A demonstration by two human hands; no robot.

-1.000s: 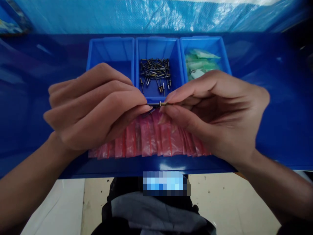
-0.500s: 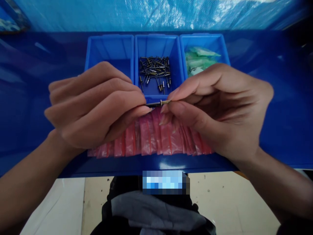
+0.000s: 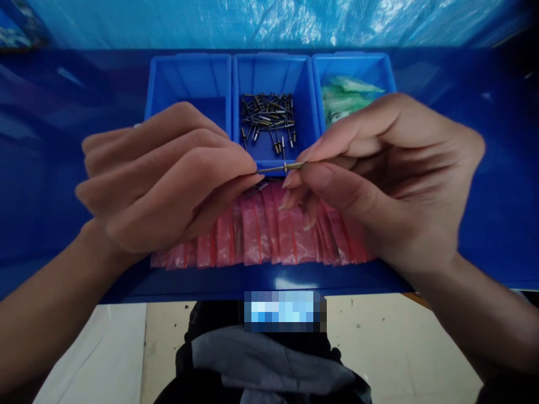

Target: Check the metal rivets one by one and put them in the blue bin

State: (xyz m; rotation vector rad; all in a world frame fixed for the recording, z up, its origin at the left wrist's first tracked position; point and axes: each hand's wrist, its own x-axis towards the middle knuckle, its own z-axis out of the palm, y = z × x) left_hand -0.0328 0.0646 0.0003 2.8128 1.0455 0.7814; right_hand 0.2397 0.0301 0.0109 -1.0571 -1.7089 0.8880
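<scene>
My left hand (image 3: pixel 168 179) pinches the thin end of a metal rivet (image 3: pixel 285 167) between thumb and forefinger. The thicker end of that rivet is between the thumb and forefinger of my right hand (image 3: pixel 391 174), so it lies almost level between both hands. Just under it, a few more dark pins show below my left fingertips, partly hidden. Behind the hands, the middle blue bin (image 3: pixel 274 59) holds a pile of similar rivets (image 3: pixel 269 112). Below the hands lies a row of pink plastic bags (image 3: pixel 256 235).
A blue bin (image 3: pixel 189 76) stands left of the middle one, its front hidden by my left hand. The right bin (image 3: pixel 351 62) holds green plastic bags (image 3: pixel 349 95). All stand on a blue table (image 3: pixel 497 224), its front edge near my lap.
My right hand has moved slightly right and up, and the rivet has risen a little with it. More of the rivet's thin end and the pins beneath now show.
</scene>
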